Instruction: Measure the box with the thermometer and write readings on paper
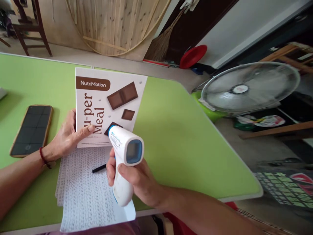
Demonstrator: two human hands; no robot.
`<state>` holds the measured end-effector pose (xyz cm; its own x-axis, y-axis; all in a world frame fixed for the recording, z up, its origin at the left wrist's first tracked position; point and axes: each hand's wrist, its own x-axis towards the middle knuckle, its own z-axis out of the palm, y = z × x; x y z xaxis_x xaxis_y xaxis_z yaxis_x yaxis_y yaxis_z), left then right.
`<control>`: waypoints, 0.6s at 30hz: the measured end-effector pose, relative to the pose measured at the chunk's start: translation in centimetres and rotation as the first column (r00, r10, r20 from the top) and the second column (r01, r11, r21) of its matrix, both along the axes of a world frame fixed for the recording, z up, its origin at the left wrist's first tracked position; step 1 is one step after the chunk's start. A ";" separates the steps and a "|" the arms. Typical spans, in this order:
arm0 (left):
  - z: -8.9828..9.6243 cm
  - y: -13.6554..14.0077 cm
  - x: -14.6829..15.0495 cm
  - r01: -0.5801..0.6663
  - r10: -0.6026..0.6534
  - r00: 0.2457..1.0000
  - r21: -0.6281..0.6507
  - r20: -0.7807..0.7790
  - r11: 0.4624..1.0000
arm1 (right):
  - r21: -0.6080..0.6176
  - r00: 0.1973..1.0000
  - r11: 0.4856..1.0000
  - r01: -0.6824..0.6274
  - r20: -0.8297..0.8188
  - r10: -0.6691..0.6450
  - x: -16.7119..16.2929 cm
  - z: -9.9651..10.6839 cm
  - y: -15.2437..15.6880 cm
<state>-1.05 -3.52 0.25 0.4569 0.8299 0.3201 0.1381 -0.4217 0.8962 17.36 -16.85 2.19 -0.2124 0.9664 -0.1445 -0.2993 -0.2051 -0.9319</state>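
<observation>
My left hand (pixel 69 135) grips the left edge of a white NutriMotion meal box (pixel 102 101), with the thumb lying across its front. Brown chocolate pieces are printed on the box, and its face is turned towards me. In my right hand (pixel 140 178) is a white and blue infrared thermometer (pixel 127 153), held by its handle. Its front end points at the lower part of the box, close to it; whether they touch I cannot tell. The thermometer's small screen faces me and looks blank. Below the box lie handwritten sheets of paper (pixel 83 195) with a black pen (pixel 99 168) on them.
A smartphone (pixel 31 130) in a brown case lies left of my left hand on the green table (pixel 176 140). Beyond the table's right edge stands a fan (pixel 241 88). Farther back are a broom (pixel 162 44), a red basin (pixel 193 56) and a wooden chair (pixel 31 26).
</observation>
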 end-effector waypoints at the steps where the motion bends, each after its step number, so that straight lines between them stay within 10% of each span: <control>1: 0.1 0.0 0.0 0.003 -0.003 1.000 -0.027 -0.014 1.000 | -0.006 1.000 1.000 0.017 0.009 -0.017 0.0 -0.2 0.1; 18: 0.9 0.0 0.2 0.061 -0.063 0.998 -0.119 -0.006 0.991 | -0.036 0.998 0.999 -0.024 0.054 0.026 0.1 -0.4 0.8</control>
